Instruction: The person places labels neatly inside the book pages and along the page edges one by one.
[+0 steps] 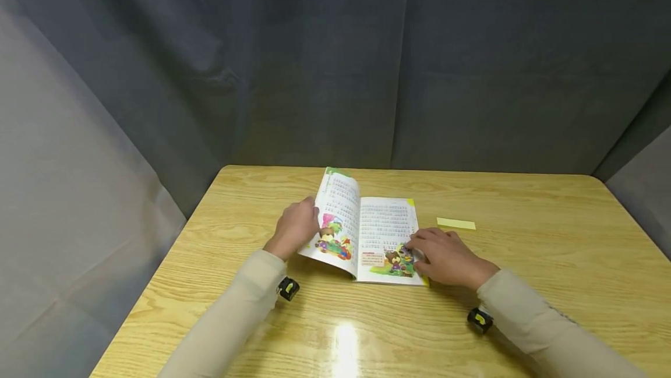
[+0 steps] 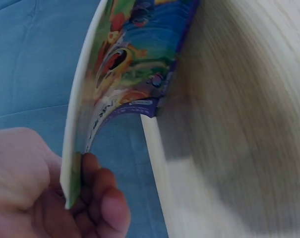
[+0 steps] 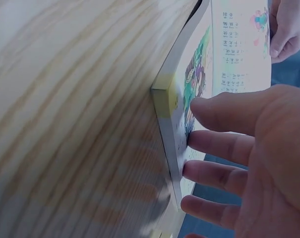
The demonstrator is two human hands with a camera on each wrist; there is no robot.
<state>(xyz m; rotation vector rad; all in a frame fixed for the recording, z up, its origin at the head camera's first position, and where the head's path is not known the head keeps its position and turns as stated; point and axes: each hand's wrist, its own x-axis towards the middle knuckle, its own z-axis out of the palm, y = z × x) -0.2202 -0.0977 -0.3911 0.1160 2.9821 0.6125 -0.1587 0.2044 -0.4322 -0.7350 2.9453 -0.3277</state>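
Observation:
An illustrated book (image 1: 387, 221) lies spread on the wooden table, its left part lifted and curving upward. My left hand (image 1: 297, 226) grips the outer edge of that raised part. In the left wrist view, its thumb side and curled fingers (image 2: 115, 208) close around the edge, and the colourful cover (image 2: 135, 64) faces the camera. My right hand (image 1: 445, 255) rests at the right page's outer edge. In the right wrist view, its thumb and fairly straight fingertips (image 3: 192, 168) touch the page by the yellow corner, without curling around the book.
A pale yellow paper strip (image 1: 456, 223) lies on the table (image 1: 550, 261) to the right of the book. Dark curtains (image 1: 325, 63) hang behind the table's far edge. Each wrist carries a small black device (image 1: 288, 289).

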